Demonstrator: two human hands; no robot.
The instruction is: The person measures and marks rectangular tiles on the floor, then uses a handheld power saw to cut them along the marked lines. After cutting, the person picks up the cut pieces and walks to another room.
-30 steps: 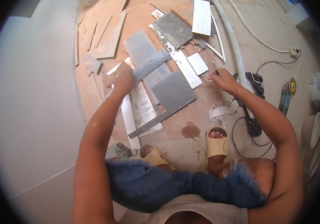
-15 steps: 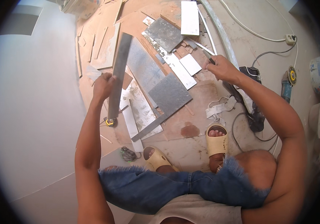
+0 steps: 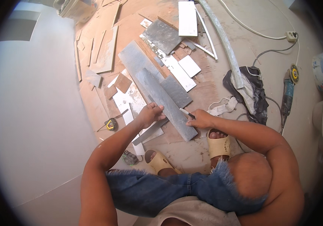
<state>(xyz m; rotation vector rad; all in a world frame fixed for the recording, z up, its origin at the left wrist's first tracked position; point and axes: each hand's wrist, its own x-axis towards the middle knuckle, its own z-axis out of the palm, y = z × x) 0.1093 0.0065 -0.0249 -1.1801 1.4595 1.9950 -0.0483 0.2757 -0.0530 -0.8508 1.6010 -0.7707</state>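
My left hand (image 3: 152,113) is closed on the left edge of a long grey tile strip (image 3: 163,100), which lies diagonally over other tile pieces. At the strip's lower right end, my right hand (image 3: 200,119) grips a slim white-and-black pen-like tool (image 3: 186,113) and touches the strip's edge. Beneath and around lie a paler grey tile (image 3: 133,56), a dark square tile (image 3: 182,90), brown offcuts (image 3: 123,82) and white pieces (image 3: 129,126). A yellow-and-black tape measure (image 3: 110,124) sits left of my left hand.
An angle grinder (image 3: 287,98) lies at right beside a black bag (image 3: 244,94), cables and a power socket (image 3: 291,36). A metal bar (image 3: 225,49) runs beyond the offcuts. Buckets (image 3: 321,73) stand at the right edge. A pale wall or panel fills the left. My sandalled feet (image 3: 218,145) are below.
The grey strip, raised upright in my left hand half a second ago, now lies across the pile. Both hands have moved down and toward each other, meeting at the strip.
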